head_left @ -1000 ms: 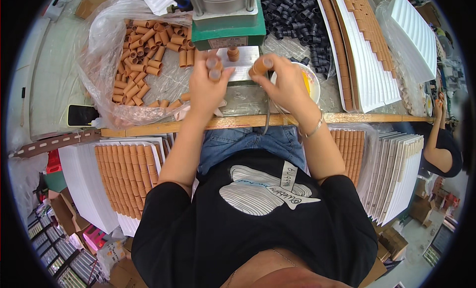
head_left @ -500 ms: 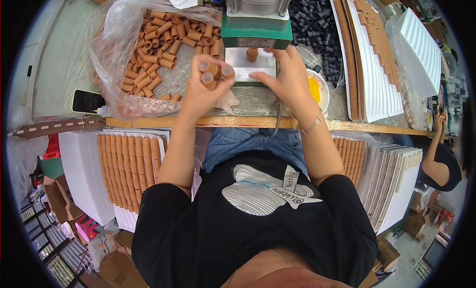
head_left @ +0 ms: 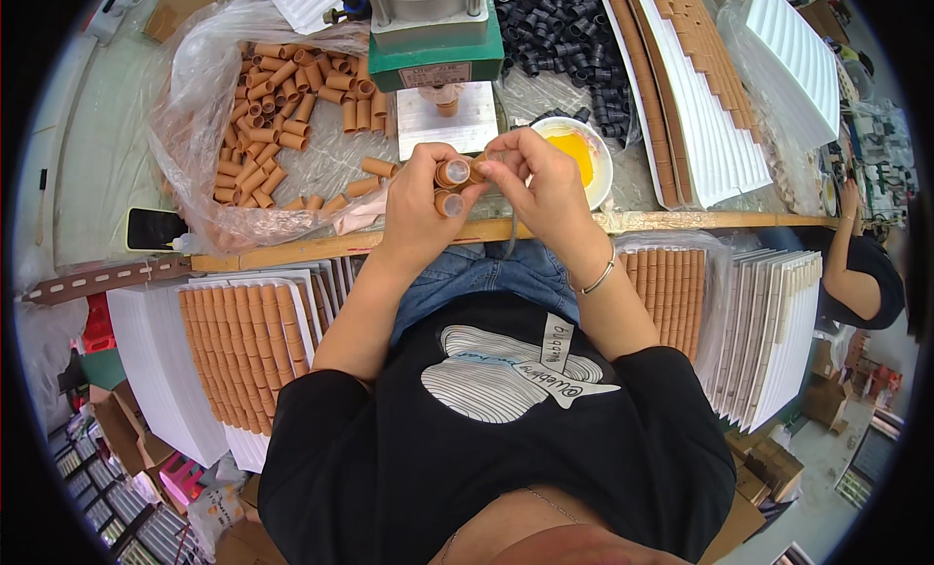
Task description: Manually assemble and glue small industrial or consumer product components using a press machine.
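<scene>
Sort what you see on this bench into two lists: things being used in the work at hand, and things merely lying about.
In use:
left hand gripping orange tubes
right hand pinching one tube
loose tube pile
green press
yellow bowl

Lying about:
black phone
black rings
white trays

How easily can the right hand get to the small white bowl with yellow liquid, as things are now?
Probably easily. The white bowl sits on the table just beyond the right hand, with nothing between them. But its fingers now pinch an orange tube, held together with the left hand, so its grip is occupied.
</scene>
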The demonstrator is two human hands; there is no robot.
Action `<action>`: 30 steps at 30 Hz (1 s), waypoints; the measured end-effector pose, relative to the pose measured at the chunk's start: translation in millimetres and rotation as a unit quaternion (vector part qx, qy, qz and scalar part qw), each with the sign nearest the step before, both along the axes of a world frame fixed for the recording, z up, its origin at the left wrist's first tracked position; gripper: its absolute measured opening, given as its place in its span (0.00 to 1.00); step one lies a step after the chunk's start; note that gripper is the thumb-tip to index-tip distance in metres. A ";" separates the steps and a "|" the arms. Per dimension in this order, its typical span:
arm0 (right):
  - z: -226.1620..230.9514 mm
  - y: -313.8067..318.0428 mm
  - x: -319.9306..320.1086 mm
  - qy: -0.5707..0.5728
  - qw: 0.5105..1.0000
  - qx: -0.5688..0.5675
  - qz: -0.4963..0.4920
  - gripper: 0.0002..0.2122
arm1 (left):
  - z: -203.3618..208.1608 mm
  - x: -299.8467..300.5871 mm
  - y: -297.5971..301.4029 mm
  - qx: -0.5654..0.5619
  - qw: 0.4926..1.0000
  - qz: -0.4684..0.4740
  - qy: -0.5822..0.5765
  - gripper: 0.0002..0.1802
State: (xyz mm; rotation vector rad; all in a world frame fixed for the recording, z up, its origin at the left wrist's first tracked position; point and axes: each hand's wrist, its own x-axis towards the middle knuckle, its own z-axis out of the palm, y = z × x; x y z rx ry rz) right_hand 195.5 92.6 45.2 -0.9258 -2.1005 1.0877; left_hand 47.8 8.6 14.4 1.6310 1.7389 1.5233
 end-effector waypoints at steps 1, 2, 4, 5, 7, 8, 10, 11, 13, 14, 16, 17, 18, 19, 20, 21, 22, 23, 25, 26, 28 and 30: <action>-2.9 9.1 1.3 0.022 0.998 0.061 0.010 0.10 | 1.6 1.3 0.1 0.001 1.000 0.000 0.000 0.24; -5.0 20.7 3.6 0.045 0.991 0.123 0.018 0.11 | 2.9 2.4 1.3 0.000 1.000 0.004 -0.021 0.24; -8.2 56.4 15.5 0.011 0.994 0.096 -0.056 0.18 | 6.1 1.4 2.1 0.003 0.999 0.006 -0.043 0.23; -20.5 83.9 21.8 0.021 0.991 0.082 -0.100 0.22 | 7.2 -2.9 2.5 0.000 0.998 0.015 -0.053 0.23; -42.8 133.1 27.0 -0.077 0.982 0.085 -0.150 0.31 | 12.2 -8.8 0.8 0.019 0.996 0.027 -0.079 0.22; -56.1 154.8 25.7 -0.122 0.971 0.113 -0.173 0.32 | 10.8 -12.8 -2.4 0.021 0.996 0.025 -0.079 0.22; -77.2 188.0 18.5 -0.207 0.944 0.142 -0.216 0.34 | 0.2 -24.3 -12.5 0.005 0.995 0.024 -0.100 0.22; -79.1 201.6 13.4 -0.236 0.936 0.148 -0.216 0.34 | -2.0 -29.0 -20.7 -0.015 0.993 0.030 -0.113 0.22; -94.5 227.4 5.3 -0.230 0.927 0.173 -0.241 0.35 | 2.4 -38.6 -39.1 -0.036 0.991 0.041 -0.125 0.22; -109.6 243.7 4.6 -0.229 0.914 0.227 -0.246 0.35 | 4.6 -43.9 -50.2 -0.060 0.987 0.046 -0.139 0.22; -109.3 257.0 -12.1 -0.110 0.955 0.159 -0.227 0.33 | 11.2 -63.4 -85.0 -0.069 0.982 0.102 -0.146 0.22; -133.7 292.7 -2.3 -0.125 0.950 0.169 -0.229 0.28 | 14.1 -78.5 -100.7 -0.100 0.982 0.084 -0.136 0.21; -126.7 297.5 -15.8 -0.227 0.932 0.223 -0.175 0.23 | 16.7 -88.2 -129.6 -0.133 0.978 0.093 -0.132 0.21; -145.1 336.0 6.6 -0.279 0.882 0.354 -0.137 0.22 | 35.3 -96.2 -148.9 -0.163 0.960 0.085 -0.210 0.20; -164.3 367.3 22.2 -0.164 0.877 0.419 -0.170 0.16 | 47.4 -109.4 -169.1 -0.164 0.955 0.131 -0.211 0.20; -153.3 376.3 8.9 -0.196 0.918 0.309 -0.152 0.23 | 52.7 -114.3 -205.0 -0.191 0.955 0.169 -0.150 0.20; -167.8 419.4 32.2 -0.165 0.923 0.308 -0.160 0.24 | 65.1 -122.0 -233.2 -0.227 0.953 0.176 -0.090 0.19; -162.3 463.9 43.5 -0.155 0.933 0.303 -0.120 0.24 | 75.7 -128.2 -266.1 -0.262 0.937 0.225 -0.046 0.19; -106.4 550.7 40.3 -0.084 0.896 -0.408 -0.154 0.14 | 82.3 -125.4 -346.3 -0.301 0.890 0.334 -0.074 0.19; -125.4 546.0 -13.4 -0.098 0.896 -0.417 -0.121 0.14 | 85.6 -114.6 -383.8 -0.303 0.856 0.397 -0.138 0.19; -152.9 553.9 -63.9 -0.109 0.908 -0.397 -0.075 0.14 | 86.6 -90.9 -451.6 -0.301 0.771 0.482 -0.286 0.17; -116.5 602.7 -70.3 -0.113 0.929 -0.340 -0.093 0.14 | 47.6 -107.7 -509.8 -0.330 0.774 0.465 -0.276 0.16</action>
